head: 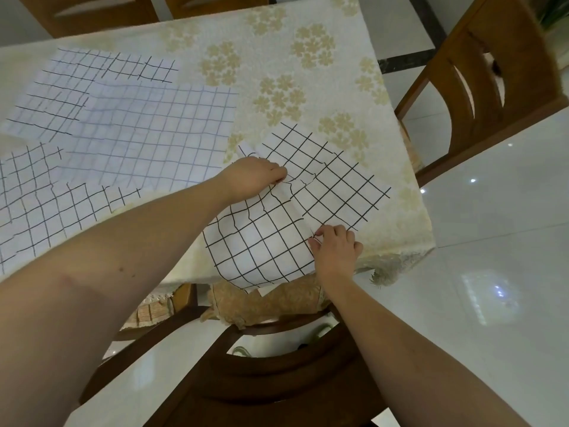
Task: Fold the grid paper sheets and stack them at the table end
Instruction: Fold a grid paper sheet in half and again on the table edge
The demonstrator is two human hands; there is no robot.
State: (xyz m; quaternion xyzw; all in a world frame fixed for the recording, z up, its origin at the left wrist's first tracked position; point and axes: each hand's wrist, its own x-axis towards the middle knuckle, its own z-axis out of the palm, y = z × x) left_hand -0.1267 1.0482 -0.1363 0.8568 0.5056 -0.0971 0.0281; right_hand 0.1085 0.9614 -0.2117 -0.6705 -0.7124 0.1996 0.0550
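Observation:
A white sheet with a bold black grid [261, 241] lies at the table's near right corner, its lower part hanging past the table edge. A raised crease runs through its middle. My left hand [255, 177] pinches the sheet at the crease's far end. My right hand [335, 251] pinches the sheet's edge at the crease's near end. Several other grid sheets [144, 134] lie flat and overlapping on the left half of the table.
The table wears a cream cloth with tan flower prints [308, 47]. A dark wooden chair [252, 365] stands right below me against the table edge. Another wooden chair [480, 87] stands at the right side. Glossy white floor tiles [492, 272] surround the table.

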